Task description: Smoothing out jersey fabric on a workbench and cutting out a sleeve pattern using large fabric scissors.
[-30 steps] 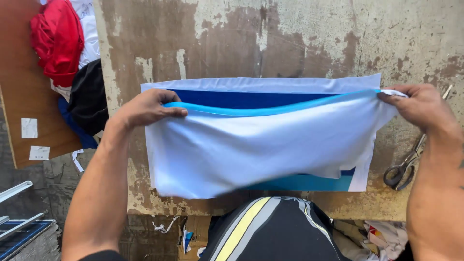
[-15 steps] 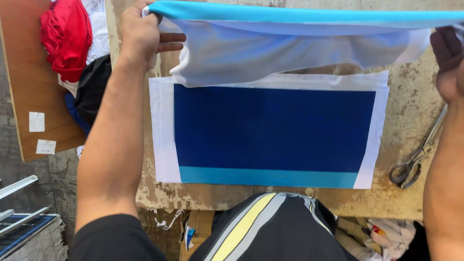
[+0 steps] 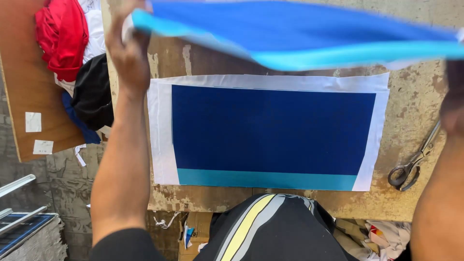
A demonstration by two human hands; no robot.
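Your left hand is raised near the top of the view, clenched on the left end of a blue cloth piece with a light blue band along its near edge; the cloth hangs stretched in the air across the far side of the desk, blurred. Your right hand sits at the right edge, mostly cut off and in shadow; it is up at the cloth's right end, but you cannot tell how it grips. Below the lifted cloth, a second panel lies flat on the desk: dark blue, with a light blue strip on the near side and a white border around the other three. Just right of it, scissors rest on the desk, apart from the panel. The desk is worn, with stained, flaking paint. To the left, a brown board carries a heap of red, white and black garments. Fabric scraps lie on the floor at lower right.
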